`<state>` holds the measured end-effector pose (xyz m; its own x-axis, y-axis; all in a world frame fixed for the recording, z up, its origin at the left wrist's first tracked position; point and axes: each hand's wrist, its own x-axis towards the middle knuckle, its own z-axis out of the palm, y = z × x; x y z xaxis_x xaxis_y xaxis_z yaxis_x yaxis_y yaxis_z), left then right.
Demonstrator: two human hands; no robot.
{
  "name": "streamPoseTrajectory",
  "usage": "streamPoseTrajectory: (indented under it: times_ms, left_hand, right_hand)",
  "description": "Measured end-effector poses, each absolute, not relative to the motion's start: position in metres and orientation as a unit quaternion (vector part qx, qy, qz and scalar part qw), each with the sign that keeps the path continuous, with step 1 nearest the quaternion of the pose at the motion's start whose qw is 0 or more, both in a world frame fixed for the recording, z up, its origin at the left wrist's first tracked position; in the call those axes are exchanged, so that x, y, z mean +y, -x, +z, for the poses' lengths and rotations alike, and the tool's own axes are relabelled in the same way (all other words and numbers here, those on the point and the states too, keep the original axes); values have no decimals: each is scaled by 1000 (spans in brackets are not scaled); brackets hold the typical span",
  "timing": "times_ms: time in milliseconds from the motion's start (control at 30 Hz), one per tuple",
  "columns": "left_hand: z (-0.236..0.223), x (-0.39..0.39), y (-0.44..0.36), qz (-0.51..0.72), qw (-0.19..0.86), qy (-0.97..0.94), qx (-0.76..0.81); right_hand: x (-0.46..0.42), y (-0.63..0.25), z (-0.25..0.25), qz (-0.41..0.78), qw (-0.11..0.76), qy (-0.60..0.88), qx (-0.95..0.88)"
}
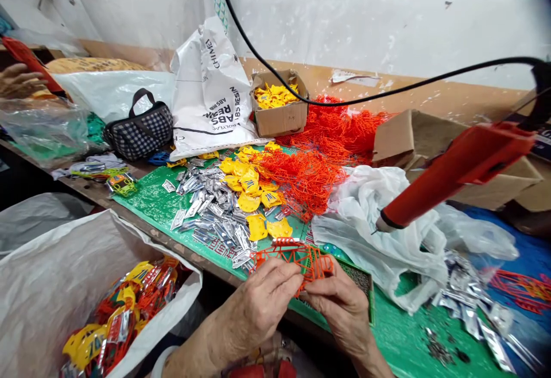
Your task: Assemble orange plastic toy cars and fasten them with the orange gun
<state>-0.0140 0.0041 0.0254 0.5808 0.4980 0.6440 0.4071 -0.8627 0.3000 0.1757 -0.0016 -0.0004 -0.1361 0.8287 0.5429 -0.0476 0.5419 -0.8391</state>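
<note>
Hands (258,309) (340,306) grip orange frame (297,260); sack (210,91) reads "ABS RESIN".

Both of the person's hands meet low in the head view, just in front of the orange plastic frame (297,260). The left hand (258,306) comes up from the lower left of the frame, back of the hand toward the camera, wrist bent, fingers curled forward so that their tips lie on the frame's near edge. The right hand (342,309) comes in from the lower right of the frame, back also upward, its fingers (321,289) bent toward the left hand and pinching the frame's near right corner. The two hands nearly touch below the frame. Both forearms are bare.
</note>
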Motion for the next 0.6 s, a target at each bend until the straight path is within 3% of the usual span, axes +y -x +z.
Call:
streamPoseTrajectory:
  times_ms: [600]
  left_hand:
    - [24,3,11,324,-12,-907,268]
  right_hand:
    - [-5,-172,-6,383,606,313,-623]
